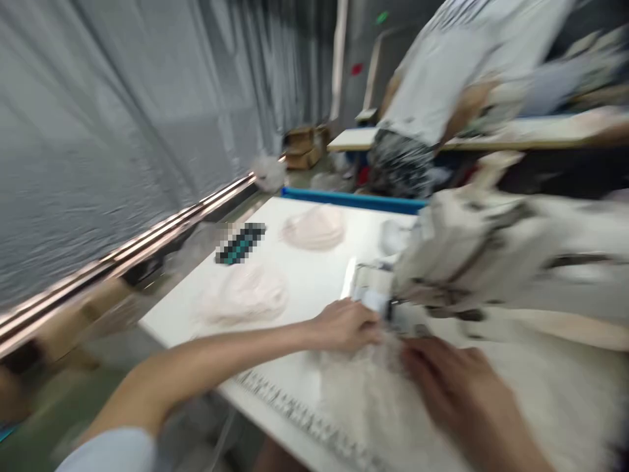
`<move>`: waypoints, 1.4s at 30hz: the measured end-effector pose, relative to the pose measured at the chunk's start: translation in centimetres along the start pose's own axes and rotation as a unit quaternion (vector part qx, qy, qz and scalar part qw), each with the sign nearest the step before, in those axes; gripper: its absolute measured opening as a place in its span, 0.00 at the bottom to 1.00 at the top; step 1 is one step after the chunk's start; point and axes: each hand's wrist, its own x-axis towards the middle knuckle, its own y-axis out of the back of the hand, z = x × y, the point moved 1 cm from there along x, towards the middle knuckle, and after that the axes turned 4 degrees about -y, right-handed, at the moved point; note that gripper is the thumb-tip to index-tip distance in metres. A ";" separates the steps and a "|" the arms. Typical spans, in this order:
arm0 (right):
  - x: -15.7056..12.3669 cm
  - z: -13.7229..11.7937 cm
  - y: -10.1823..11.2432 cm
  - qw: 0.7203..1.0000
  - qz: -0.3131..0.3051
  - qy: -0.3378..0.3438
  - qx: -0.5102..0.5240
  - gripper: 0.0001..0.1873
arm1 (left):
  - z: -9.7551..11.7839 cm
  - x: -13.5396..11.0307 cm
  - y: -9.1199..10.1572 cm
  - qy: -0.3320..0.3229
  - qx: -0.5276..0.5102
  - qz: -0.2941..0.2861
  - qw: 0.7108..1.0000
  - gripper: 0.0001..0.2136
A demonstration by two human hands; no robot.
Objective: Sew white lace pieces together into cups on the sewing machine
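The picture is smeared by motion. My left hand (pixel 346 324) rests on a piece of pale fabric (pixel 363 387) right at the needle area of a white sewing machine (pixel 491 255), fingers curled onto the cloth. My right hand (pixel 457 387) lies palm down on the same fabric, just in front of the machine, fingers pressed onto it. The fabric spreads over the white table (pixel 304 282) toward its front edge, where a printed ruler (pixel 304 410) runs along the rim.
Two heaps of pale pink fabric (pixel 243 295) (pixel 314 226) lie on the table's left and far part, with a dark object (pixel 240 244) beside them. Another person (pixel 432 98) bends over a far table (pixel 491 134). A grey curtain wall (pixel 122 118) runs along the left.
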 end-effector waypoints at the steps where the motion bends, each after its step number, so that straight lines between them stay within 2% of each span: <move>1: 0.3 0.4 1.0 1.000 0.011 0.009 -0.026 0.14 | -0.3 0.5 -0.3 -0.013 -0.002 0.014 1.000 0.09; 3: 0.7 0.2 1.9 0.999 0.025 0.030 -0.028 0.11 | -0.8 1.3 -0.8 -0.034 -0.017 0.023 0.999 0.10; 6: 0.7 -1.0 1.4 0.999 0.008 0.048 0.023 0.10 | -1.1 1.6 -1.3 -0.033 -0.038 0.023 0.998 0.09; 10: 0.2 -1.4 0.2 0.998 0.010 0.064 -0.012 0.21 | -1.5 2.0 -1.4 0.001 -0.036 0.035 0.999 0.05; 14: 0.1 -0.6 0.3 0.995 -0.016 0.083 -0.048 0.21 | -1.5 1.7 -1.2 0.028 0.018 0.097 0.995 0.06; 16: 0.1 -0.4 0.5 0.995 -0.020 0.085 -0.053 0.20 | -1.0 0.8 -1.3 -0.016 0.053 0.156 0.986 0.08; 18: 0.2 -0.5 0.8 0.995 -0.009 0.083 -0.052 0.20 | -0.4 -0.5 -1.8 -0.097 0.083 0.196 0.972 0.08; 21: 0.2 -1.0 0.8 0.997 -0.007 0.066 -0.040 0.21 | 0.3 -1.9 -2.8 -0.166 0.127 0.172 0.963 0.03; 24: 0.0 -1.2 0.8 0.999 0.017 0.032 -0.023 0.22 | 0.2 -2.2 -3.6 -0.163 0.162 0.146 0.962 0.05; 28: 0.1 -0.4 0.5 0.997 0.032 0.031 -0.060 0.22 | -0.9 -1.0 -4.2 -0.170 0.172 0.159 0.957 0.05; 32: 0.9 1.1 0.2 0.987 0.005 0.059 -0.147 0.21 | -2.6 1.5 -4.3 -0.178 0.168 0.157 0.957 0.07; 36: 1.5 2.0 0.3 0.983 -0.005 0.061 -0.173 0.22 | -3.5 3.4 -3.6 -0.169 0.160 0.172 0.957 0.07; 39: 1.4 2.0 0.8 0.985 -0.040 0.070 -0.154 0.23 | -3.2 3.1 -3.4 -0.168 0.156 0.183 0.956 0.08; 42: 1.0 1.3 1.9 0.988 -0.085 0.096 -0.080 0.23 | -1.9 1.2 -3.6 -0.203 0.162 0.202 0.944 0.09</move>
